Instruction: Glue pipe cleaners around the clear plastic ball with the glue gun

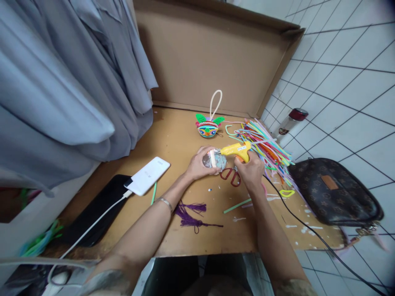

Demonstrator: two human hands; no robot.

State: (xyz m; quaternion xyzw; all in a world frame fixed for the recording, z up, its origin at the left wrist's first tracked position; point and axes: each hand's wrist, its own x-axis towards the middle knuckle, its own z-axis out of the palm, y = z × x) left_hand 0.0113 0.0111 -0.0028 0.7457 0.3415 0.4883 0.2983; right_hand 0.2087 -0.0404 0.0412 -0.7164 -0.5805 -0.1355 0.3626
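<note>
In the head view, my left hand (200, 163) is wrapped round a rounded, clear-and-pale-blue object (219, 163) with a cream strip across it; I cannot make out its kind. My right hand (252, 169) grips a yellow hot glue gun (236, 149) by its handle. The gun's nozzle points left and meets the top of the rounded object, near the strip. Red-handled scissors (235, 179) lie on the table between my hands, their blades partly hidden. Behind my hands sits a colourful animal-head ornament (207, 126) with green ears and a white loop.
Purple tassels (191, 214) lie near the front of the wooden table. Coloured strips (268, 148) are heaped at right, beside a brown patterned bag (336, 191) and a jar (291, 121). A black cable (296, 220) runs rightward. At left lie a white power bank (147, 176) and grey fabric hangs (77, 82).
</note>
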